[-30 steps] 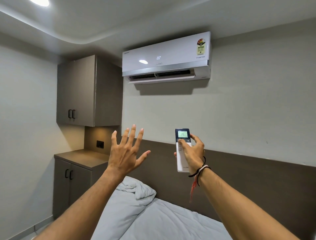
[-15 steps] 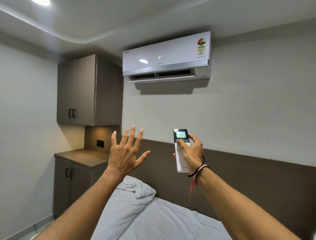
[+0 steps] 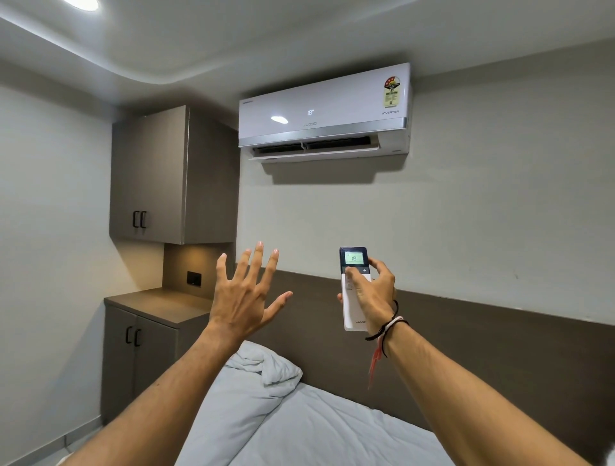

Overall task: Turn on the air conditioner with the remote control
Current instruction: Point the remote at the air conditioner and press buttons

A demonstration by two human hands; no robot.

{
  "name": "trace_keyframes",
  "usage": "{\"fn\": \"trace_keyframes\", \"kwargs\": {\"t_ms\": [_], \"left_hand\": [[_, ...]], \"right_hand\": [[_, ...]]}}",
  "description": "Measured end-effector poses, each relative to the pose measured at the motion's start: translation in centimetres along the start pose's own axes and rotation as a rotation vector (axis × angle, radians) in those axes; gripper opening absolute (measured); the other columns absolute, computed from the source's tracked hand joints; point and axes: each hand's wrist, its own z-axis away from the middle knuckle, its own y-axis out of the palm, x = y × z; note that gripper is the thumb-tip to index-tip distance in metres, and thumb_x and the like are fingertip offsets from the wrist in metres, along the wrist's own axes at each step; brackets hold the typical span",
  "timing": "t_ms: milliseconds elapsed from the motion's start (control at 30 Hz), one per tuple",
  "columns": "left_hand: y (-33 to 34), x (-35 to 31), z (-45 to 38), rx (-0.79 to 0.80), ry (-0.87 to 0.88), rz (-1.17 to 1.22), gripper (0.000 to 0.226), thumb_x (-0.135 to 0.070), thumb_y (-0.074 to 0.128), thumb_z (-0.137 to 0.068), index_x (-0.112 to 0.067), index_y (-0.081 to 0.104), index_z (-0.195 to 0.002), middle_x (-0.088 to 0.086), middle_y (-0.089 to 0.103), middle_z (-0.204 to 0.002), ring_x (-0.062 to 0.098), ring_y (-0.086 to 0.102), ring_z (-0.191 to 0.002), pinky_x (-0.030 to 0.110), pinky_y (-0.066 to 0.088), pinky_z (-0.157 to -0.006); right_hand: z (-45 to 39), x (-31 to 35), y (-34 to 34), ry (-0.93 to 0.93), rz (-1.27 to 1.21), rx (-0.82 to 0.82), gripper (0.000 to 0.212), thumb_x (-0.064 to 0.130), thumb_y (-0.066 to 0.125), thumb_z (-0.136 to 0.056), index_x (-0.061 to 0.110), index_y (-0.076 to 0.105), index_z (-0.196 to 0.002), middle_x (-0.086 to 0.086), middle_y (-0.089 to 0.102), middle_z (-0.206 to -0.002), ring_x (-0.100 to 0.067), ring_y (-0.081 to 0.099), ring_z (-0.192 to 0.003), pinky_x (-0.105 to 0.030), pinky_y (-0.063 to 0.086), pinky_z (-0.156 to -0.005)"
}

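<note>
One air conditioner (image 3: pixel 324 111) is mounted high on the far wall, just under the ceiling. Its front panel shows a lit "18", and the flap along its lower edge is seen tilted open, with two dark vent slots behind it. One coloured sticker is fixed near the unit's upper right corner.

One remote control (image 3: pixel 353 287) is held upright in the right hand (image 3: pixel 372 296), well below the unit and in front of the dark headboard panel (image 3: pixel 499 336). The fingers are wrapped round the remote's right edge and back, while the thumb (image 3: pixel 354 277) is laid across its face just under the small lit screen, on which "18" is also read. Whether a button is being pressed cannot be told. Thread bands (image 3: pixel 387 327) are worn on the right wrist, with a red strand hanging down; their exact count cannot be told.

The left hand (image 3: pixel 244 299) is raised empty, palm away from the camera, with all five fingers spread apart and nothing touched.

Two cabinets are seen in the left corner: one upper cabinet (image 3: pixel 149 176) on the wall and one lower cabinet (image 3: pixel 139 356) on the floor, each with two dark handles. One dark socket plate (image 3: pixel 194 278) is set in the recess between them. One pillow (image 3: pixel 263 376) lies crumpled at the head edge of the bed (image 3: pixel 332 429), against the headboard panel. One ceiling light (image 3: pixel 81 4) is cut off by the top edge.
</note>
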Motion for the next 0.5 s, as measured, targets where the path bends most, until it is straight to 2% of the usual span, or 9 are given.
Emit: {"fn": "trace_keyframes", "kwargs": {"t_ms": [100, 167, 233, 367, 433, 500], "left_hand": [[-0.1, 0.0, 0.0, 0.001, 0.001, 0.005, 0.087, -0.074, 0.024, -0.094, -0.016, 0.038, -0.158, 0.021, 0.042, -0.161, 0.039, 0.052, -0.139, 0.070, 0.036, -0.109], [-0.2, -0.1, 0.0, 0.001, 0.002, 0.008, 0.087, -0.074, 0.024, -0.094, -0.016, 0.039, -0.157, 0.020, 0.042, -0.161, 0.039, 0.052, -0.139, 0.070, 0.037, -0.109], [-0.3, -0.1, -0.1, -0.001, 0.005, 0.012, 0.087, -0.074, 0.024, -0.094, -0.016, 0.040, -0.157, 0.021, 0.043, -0.160, 0.039, 0.053, -0.138, 0.070, 0.038, -0.108], [-0.3, -0.3, -0.1, -0.004, 0.009, 0.015, 0.087, -0.073, 0.024, -0.094, -0.015, 0.039, -0.157, 0.021, 0.043, -0.160, 0.039, 0.053, -0.138, 0.070, 0.038, -0.109], [-0.1, -0.6, -0.1, -0.010, 0.011, 0.022, 0.087, -0.073, 0.024, -0.094, -0.015, 0.039, -0.158, 0.021, 0.044, -0.159, 0.039, 0.052, -0.138, 0.070, 0.037, -0.109], [0.2, -1.1, -0.2, -0.008, 0.014, 0.027, 0.087, -0.073, 0.024, -0.095, -0.016, 0.036, -0.159, 0.021, 0.042, -0.160, 0.038, 0.051, -0.140, 0.070, 0.036, -0.110]], "right_hand": [[0.2, 0.1, 0.0, -0.002, 0.017, 0.005, 0.042, 0.016, 0.073, -0.086, 0.024, 0.054, -0.123, -0.022, 0.069, -0.107, -0.044, 0.073, -0.077, -0.049, 0.063, -0.065], [0.3, 0.3, 0.0, 0.006, 0.017, 0.009, 0.040, 0.017, 0.073, -0.085, 0.025, 0.053, -0.119, -0.022, 0.070, -0.105, -0.044, 0.073, -0.076, -0.042, 0.062, -0.060], [0.3, 0.3, 0.1, 0.014, 0.033, 0.007, 0.049, 0.020, 0.077, -0.082, 0.021, 0.054, -0.125, -0.019, 0.071, -0.105, -0.042, 0.074, -0.077, -0.035, 0.059, -0.056], [0.3, 0.0, -0.1, 0.005, 0.072, 0.026, 0.078, 0.019, 0.091, -0.065, 0.019, 0.051, -0.133, -0.014, 0.071, -0.106, -0.038, 0.075, -0.083, -0.039, 0.063, -0.066], [0.1, -0.5, -0.5, -0.015, 0.117, 0.012, 0.081, 0.015, 0.092, -0.062, 0.019, 0.052, -0.131, -0.011, 0.071, -0.104, -0.034, 0.074, -0.085, -0.036, 0.061, -0.070], [-0.1, -1.0, -1.0, -0.044, 0.192, -0.025, 0.073, 0.016, 0.090, -0.062, 0.020, 0.056, -0.127, -0.004, 0.069, -0.098, -0.022, 0.068, -0.083, -0.029, 0.055, -0.070]]}}
